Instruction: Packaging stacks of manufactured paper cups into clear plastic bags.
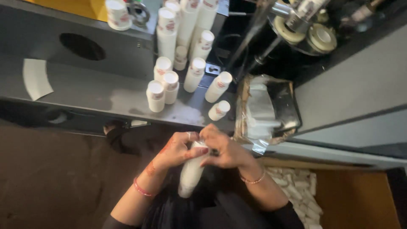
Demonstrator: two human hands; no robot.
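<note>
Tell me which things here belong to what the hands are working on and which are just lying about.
In hand:
- tall white stack of nested paper cups, gripped at its top by left hand and right hand
- short white cup stacks with red print standing on the grey counter

Lying about:
- clear crinkled plastic bag
- white paper scrap
- round dark hole

cup stacks (176, 72) on counter (85, 91), plastic bag (265, 110) right — hands below

Dim indoor light, soft motion blur, deep shadows below, mild edge distortion
</note>
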